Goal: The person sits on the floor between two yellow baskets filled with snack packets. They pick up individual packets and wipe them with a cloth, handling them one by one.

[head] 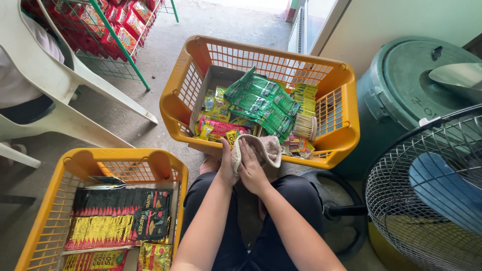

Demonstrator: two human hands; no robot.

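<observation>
Hands: our left hand [228, 168] and right hand [252, 170] clamp the cloth [263, 149] | risk: it may snag sachets [261, 100] over the basket [346, 135] rim.

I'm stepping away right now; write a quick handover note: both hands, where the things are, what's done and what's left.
Left hand: gripping a beige cloth at the near rim of the orange basket.
Right hand: pressed on the same cloth.
Orange basket ahead: green sachet strips, mixed packets and a small brush, in a jumble.
Second basket, at left: black and yellow sachet strips laid in neat rows.
Done: second basket looks arranged. Left: front basket looks unsorted.
</observation>
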